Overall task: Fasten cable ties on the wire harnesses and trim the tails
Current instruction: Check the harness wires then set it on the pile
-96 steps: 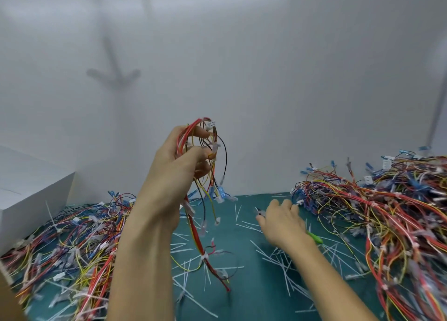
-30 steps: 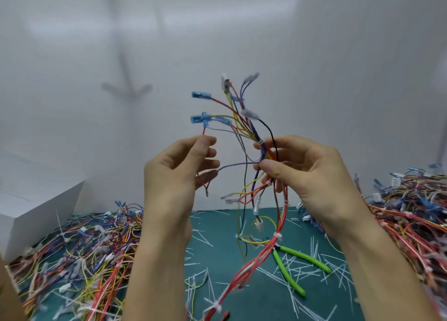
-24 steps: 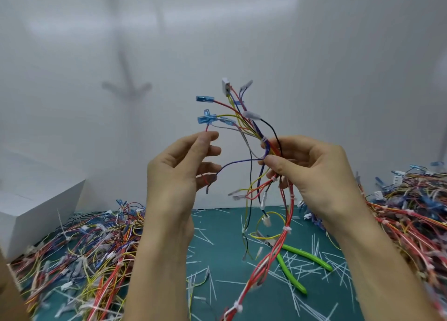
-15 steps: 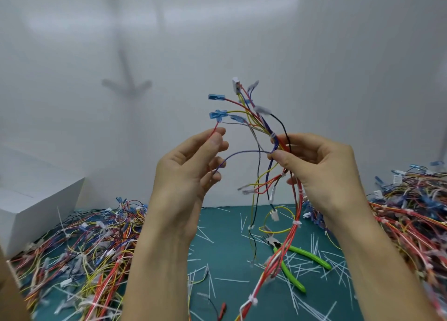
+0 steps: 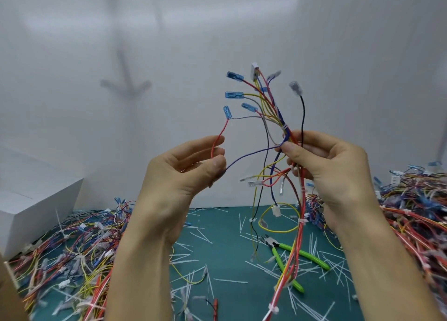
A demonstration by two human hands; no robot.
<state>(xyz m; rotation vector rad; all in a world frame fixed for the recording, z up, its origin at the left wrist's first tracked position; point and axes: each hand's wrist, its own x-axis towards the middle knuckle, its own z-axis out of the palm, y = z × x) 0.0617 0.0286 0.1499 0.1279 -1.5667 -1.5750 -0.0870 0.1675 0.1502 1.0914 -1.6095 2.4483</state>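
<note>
The right hand (image 5: 331, 166) pinches one harness (image 5: 285, 127) (four blue terminals (image 5: 233, 95), perhaps five), the left hand (image 5: 179, 175) two wires (image 5: 219, 137).

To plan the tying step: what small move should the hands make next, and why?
Probably the left hand should draw its red wire and purple wire in against the harness pinched by the right hand. Both strands bow away from the bundle, so a tie could not yet close round them.
</note>
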